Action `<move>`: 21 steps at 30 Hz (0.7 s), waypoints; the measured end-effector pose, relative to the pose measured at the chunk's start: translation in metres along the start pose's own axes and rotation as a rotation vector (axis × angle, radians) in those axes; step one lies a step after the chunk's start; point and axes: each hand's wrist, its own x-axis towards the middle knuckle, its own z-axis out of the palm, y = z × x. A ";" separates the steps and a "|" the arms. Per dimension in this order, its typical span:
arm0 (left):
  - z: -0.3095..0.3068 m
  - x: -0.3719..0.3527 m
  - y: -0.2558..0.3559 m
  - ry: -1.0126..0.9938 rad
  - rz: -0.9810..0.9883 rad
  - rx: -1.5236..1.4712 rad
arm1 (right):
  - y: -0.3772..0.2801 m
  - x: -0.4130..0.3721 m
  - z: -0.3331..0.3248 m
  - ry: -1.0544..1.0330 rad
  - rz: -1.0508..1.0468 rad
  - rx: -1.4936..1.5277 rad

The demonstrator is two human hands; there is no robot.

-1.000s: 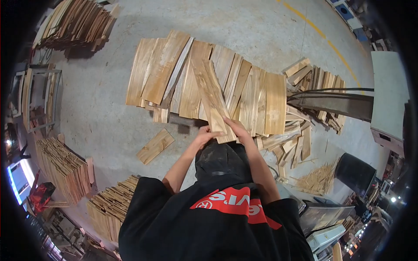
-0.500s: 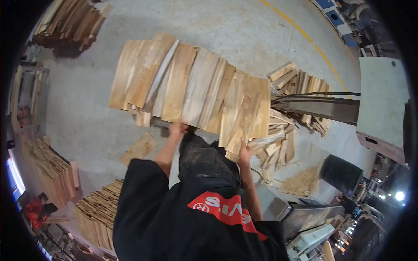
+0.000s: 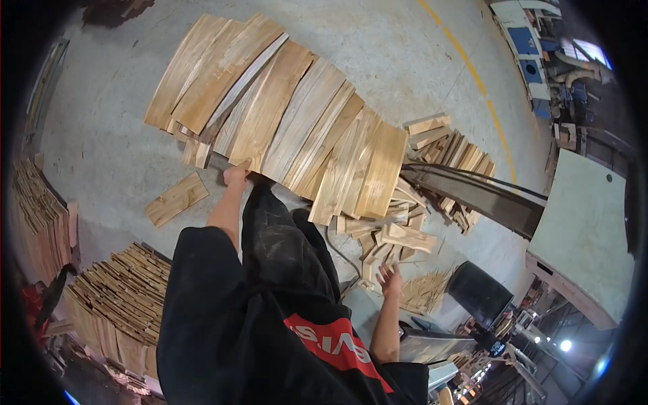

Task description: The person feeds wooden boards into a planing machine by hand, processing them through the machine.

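L. hand [image 3: 236, 174] is set at near end of plank row [image 3: 290, 115]; its fingers are curled out of sight at a board end, so grip cannot be told. R. hand [image 3: 390, 279] is held free, fingers spread apart, w/ offcut pile [image 3: 395, 237] just beyond the fingertips. One loose board [image 3: 177, 199] is seen on floor [image 3: 115, 135], left of L. fingers.

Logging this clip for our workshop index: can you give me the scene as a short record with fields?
Setting: concrete floor with a yellow line
Left hand: at the near end of the fanned plank row; whether it clasps a plank is unclear
Right hand: open, empty, near the offcut pile
Loose plank: flat on the floor, apart from the row
Stacked planks: lower left
Black bin: right of the right hand
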 end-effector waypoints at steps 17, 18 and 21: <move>-0.050 -0.267 0.020 -0.231 1.553 0.899 | -0.034 -0.116 0.423 -0.473 -0.389 -0.513; -0.045 -0.267 0.020 -0.270 1.585 0.960 | -0.034 -0.117 0.424 -0.324 -0.521 -0.706; -0.047 -0.281 0.021 -0.285 1.611 1.083 | -0.035 -0.121 0.400 -0.202 -0.785 -0.655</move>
